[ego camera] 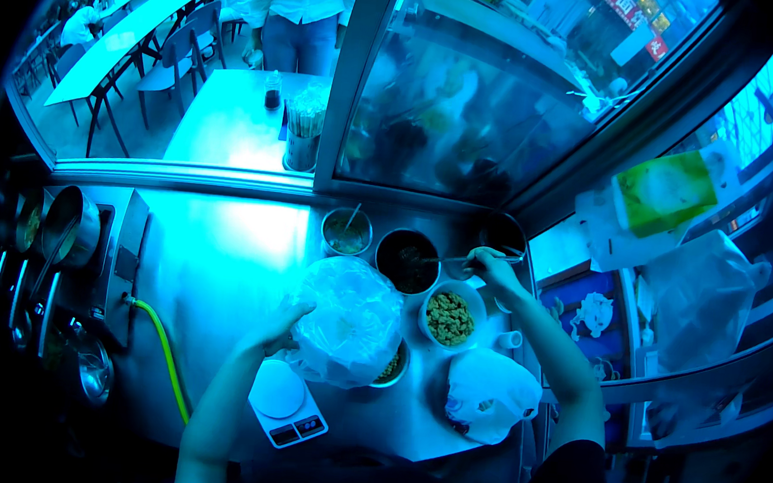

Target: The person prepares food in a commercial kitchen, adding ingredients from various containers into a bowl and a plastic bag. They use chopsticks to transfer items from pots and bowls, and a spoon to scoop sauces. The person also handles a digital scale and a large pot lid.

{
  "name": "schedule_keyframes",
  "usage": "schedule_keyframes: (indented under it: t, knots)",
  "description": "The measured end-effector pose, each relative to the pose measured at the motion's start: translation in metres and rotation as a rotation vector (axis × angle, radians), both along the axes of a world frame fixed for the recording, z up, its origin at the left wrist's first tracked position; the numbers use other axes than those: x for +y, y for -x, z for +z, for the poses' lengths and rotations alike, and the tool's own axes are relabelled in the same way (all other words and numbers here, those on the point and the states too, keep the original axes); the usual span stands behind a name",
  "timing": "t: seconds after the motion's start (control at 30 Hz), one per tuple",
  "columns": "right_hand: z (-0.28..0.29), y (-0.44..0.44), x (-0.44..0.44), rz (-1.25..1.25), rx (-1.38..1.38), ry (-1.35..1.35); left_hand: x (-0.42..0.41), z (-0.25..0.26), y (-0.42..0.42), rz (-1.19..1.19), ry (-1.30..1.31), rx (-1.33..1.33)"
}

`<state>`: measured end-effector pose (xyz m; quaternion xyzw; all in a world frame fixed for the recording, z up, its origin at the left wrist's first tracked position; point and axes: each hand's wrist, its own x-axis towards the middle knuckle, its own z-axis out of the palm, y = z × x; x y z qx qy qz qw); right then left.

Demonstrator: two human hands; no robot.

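My left hand (281,328) grips the left edge of a bowl lined with a clear plastic bag (349,320); how full the bowl is I cannot tell. It is above the counter and partly covers a container of small pieces (390,370). My right hand (493,270) holds the handle of a ladle (452,259), whose head is down in a pot of dark liquid (406,265). Just below that pot stands a white tub of chopped food (450,318). A container with a spoon in it (347,233) stands behind the bagged bowl.
A digital kitchen scale (286,404) lies near my left forearm. At right are a white plastic bag (491,396) and a small white cup (509,340). A stove with pots (74,230) and a yellow hose (163,350) are left. Beyond the window frame (187,173) stands a person (304,3).
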<state>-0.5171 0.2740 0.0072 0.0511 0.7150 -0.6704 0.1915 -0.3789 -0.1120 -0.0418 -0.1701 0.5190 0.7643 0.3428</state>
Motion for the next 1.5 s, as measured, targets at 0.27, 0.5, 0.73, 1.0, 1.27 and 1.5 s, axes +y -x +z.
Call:
schedule_keyframes:
  t: [0.27, 0.5, 0.73, 1.0, 1.27, 1.5]
  knots:
    - [0.144, -0.039, -0.024, -0.067, 0.196, 0.022, 0.046, -0.035, 0.049, 0.09, 0.121, 0.06]
    - [0.111, -0.144, -0.065, 0.435, 0.983, -0.641, 0.079, 0.032, 0.054, 0.163, 0.014, 0.188]
    - [0.071, -0.178, -0.062, 0.852, 1.379, -1.063, 0.051, 0.043, 0.03, 0.114, -0.053, 0.175]
    - [0.066, -0.184, -0.06, 0.816, 1.624, -1.144, 0.037, 0.079, 0.01, 0.054, -0.159, 0.172]
    - [0.065, -0.193, -0.044, 0.694, 1.587, -1.178, 0.048, 0.077, 0.016, 0.057, -0.21, 0.143]
    - [0.067, -0.199, -0.047, 0.583, 1.54, -1.128, 0.054, 0.061, 0.029, -0.089, -0.402, 0.08]
